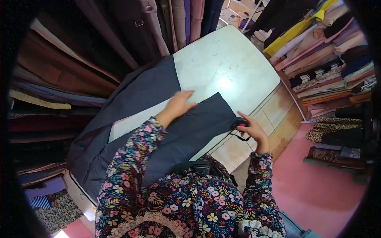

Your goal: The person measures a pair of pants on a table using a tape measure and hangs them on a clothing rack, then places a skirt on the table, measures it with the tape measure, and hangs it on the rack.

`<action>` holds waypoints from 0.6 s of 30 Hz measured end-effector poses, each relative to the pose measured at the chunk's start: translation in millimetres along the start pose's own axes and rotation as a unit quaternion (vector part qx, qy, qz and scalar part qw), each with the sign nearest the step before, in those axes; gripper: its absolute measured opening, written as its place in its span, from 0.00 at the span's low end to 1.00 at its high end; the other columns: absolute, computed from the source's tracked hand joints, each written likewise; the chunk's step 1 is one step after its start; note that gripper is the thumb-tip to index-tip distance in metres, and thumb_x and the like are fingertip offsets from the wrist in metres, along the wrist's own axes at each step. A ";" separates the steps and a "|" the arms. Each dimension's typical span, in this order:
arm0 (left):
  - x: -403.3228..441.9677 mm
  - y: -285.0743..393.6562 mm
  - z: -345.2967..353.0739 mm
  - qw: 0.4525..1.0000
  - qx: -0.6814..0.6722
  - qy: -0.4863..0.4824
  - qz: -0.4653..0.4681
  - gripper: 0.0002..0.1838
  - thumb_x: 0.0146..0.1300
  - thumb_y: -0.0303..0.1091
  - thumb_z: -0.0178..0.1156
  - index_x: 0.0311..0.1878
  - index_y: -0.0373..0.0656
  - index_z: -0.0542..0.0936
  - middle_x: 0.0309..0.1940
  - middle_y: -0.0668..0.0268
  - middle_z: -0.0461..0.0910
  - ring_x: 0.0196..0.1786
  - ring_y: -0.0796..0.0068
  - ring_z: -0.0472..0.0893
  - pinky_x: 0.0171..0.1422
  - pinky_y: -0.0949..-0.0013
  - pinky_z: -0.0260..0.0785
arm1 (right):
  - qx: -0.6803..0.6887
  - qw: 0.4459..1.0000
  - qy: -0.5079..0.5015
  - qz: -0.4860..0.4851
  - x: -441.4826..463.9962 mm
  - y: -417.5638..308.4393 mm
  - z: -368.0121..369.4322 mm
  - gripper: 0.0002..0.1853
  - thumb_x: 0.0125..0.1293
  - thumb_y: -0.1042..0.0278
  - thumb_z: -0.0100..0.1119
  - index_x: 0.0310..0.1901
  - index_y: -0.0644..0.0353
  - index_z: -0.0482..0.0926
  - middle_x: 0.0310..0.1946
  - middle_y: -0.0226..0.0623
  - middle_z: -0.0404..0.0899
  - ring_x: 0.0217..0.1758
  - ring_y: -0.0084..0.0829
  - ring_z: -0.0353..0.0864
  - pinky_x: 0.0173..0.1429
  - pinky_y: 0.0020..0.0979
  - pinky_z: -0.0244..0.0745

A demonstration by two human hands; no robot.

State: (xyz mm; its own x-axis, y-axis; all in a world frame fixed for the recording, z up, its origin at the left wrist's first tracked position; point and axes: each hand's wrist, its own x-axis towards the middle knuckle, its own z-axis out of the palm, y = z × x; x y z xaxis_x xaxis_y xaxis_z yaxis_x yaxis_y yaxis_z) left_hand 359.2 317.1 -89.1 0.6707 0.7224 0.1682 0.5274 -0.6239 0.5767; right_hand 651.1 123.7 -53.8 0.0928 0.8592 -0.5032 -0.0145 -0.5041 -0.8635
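Dark navy trousers point(186, 123) lie spread over a white table point(222, 59), their two legs apart with bare tabletop between them. My left hand point(177, 106) is open, fingers stretched out over the gap beside the nearer leg; whether it touches the cloth I cannot tell. In my right hand point(255, 131) is a small black object point(239, 123) with a pinkish-red patch and a dark strap hanging below it. It is at the hem end of the nearer leg, by the table's right edge. Its exact kind does not show.
Rows of hanging trousers point(59, 75) crowd the left and the far side. Stacked folded clothes point(333, 75) fill shelves on the right, with patterned dark garments point(337, 131) below them. The floor has tan tiles point(274, 107) and a pink part point(313, 182).
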 end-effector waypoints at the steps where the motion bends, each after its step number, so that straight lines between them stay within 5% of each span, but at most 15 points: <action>1: 8.6 12.5 4.3 1.000 0.003 0.000 0.003 0.16 0.56 0.36 0.62 0.48 0.44 0.79 0.50 0.58 0.78 0.53 0.56 0.76 0.55 0.58 0.68 | -0.044 0.999 -0.020 -0.001 14.7 12.8 3.8 0.24 0.55 0.80 0.62 0.56 0.65 0.74 0.30 0.32 0.78 0.26 0.20 0.76 0.30 0.23 0.72; 3: 27.4 30.7 1.2 0.956 0.019 -0.277 -0.093 0.14 0.56 0.39 0.64 0.43 0.43 0.82 0.43 0.58 0.82 0.47 0.56 0.80 0.50 0.58 0.71 | -0.117 0.993 -0.010 -0.013 23.0 8.2 12.2 0.17 0.54 0.78 0.63 0.47 0.66 0.77 0.28 0.31 0.78 0.27 0.20 0.76 0.30 0.24 0.73; 4: 33.1 29.2 -0.7 0.957 0.019 -0.275 -0.092 0.14 0.56 0.39 0.64 0.43 0.43 0.82 0.43 0.58 0.82 0.47 0.56 0.80 0.50 0.58 0.71 | -0.118 0.993 -0.010 -0.015 19.0 3.7 8.9 0.17 0.54 0.78 0.63 0.47 0.66 0.77 0.28 0.31 0.78 0.27 0.20 0.76 0.30 0.24 0.73; 6: 41.9 20.0 -6.5 0.992 0.057 -0.025 -0.109 0.14 0.54 0.41 0.66 0.41 0.44 0.83 0.34 0.59 0.83 0.42 0.56 0.81 0.46 0.58 0.73 | -0.070 0.989 0.051 -0.118 7.1 -10.4 7.3 0.16 0.54 0.78 0.63 0.46 0.65 0.77 0.28 0.31 0.78 0.26 0.20 0.76 0.29 0.23 0.72; 7: 45.1 15.5 -15.5 0.989 -0.011 0.023 -0.149 0.14 0.54 0.40 0.65 0.40 0.43 0.82 0.35 0.58 0.82 0.42 0.54 0.80 0.46 0.58 0.72 | -0.068 0.987 0.055 -0.137 6.4 -7.2 3.0 0.16 0.54 0.78 0.63 0.47 0.64 0.77 0.27 0.31 0.78 0.25 0.20 0.76 0.29 0.22 0.71; 10: 34.6 12.7 -26.2 0.992 0.036 0.110 -0.053 0.20 0.55 0.34 0.65 0.52 0.43 0.77 0.54 0.57 0.75 0.57 0.54 0.73 0.58 0.60 0.67 | -0.158 0.973 0.124 -0.110 13.5 9.1 2.2 0.19 0.54 0.78 0.63 0.50 0.62 0.78 0.27 0.34 0.79 0.24 0.20 0.77 0.29 0.23 0.72; 13: -11.2 28.3 -41.2 0.989 0.044 0.141 -0.012 0.27 0.55 0.33 0.65 0.60 0.43 0.72 0.61 0.55 0.69 0.64 0.51 0.67 0.66 0.58 0.61 | -0.200 0.948 0.224 -0.100 21.7 24.4 -3.8 0.25 0.52 0.76 0.65 0.55 0.59 0.77 0.30 0.39 0.81 0.22 0.22 0.78 0.27 0.25 0.74; 14: -36.5 30.6 -47.3 0.986 0.068 0.149 -0.018 0.28 0.55 0.33 0.65 0.61 0.43 0.71 0.62 0.54 0.68 0.65 0.50 0.65 0.67 0.57 0.60 | -0.181 0.937 0.280 -0.107 26.9 24.7 -2.5 0.26 0.52 0.75 0.65 0.56 0.59 0.76 0.30 0.40 0.82 0.21 0.23 0.79 0.27 0.25 0.75; 18: -187.3 18.3 -68.5 0.955 0.153 0.198 -0.159 0.29 0.56 0.31 0.62 0.62 0.40 0.69 0.64 0.51 0.65 0.68 0.49 0.62 0.71 0.54 0.53 | -0.108 0.964 0.190 -0.151 52.5 0.9 30.1 0.26 0.53 0.75 0.65 0.57 0.62 0.75 0.28 0.38 0.81 0.21 0.21 0.78 0.27 0.25 0.75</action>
State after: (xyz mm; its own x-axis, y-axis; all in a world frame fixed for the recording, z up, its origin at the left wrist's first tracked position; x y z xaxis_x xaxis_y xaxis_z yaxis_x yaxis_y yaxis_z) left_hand 207.4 190.8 -55.3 0.2339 0.9083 0.3468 0.8397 -0.3685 0.3989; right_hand 626.0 171.0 -82.0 0.4182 0.8965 -0.1460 0.2737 -0.2777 -0.9209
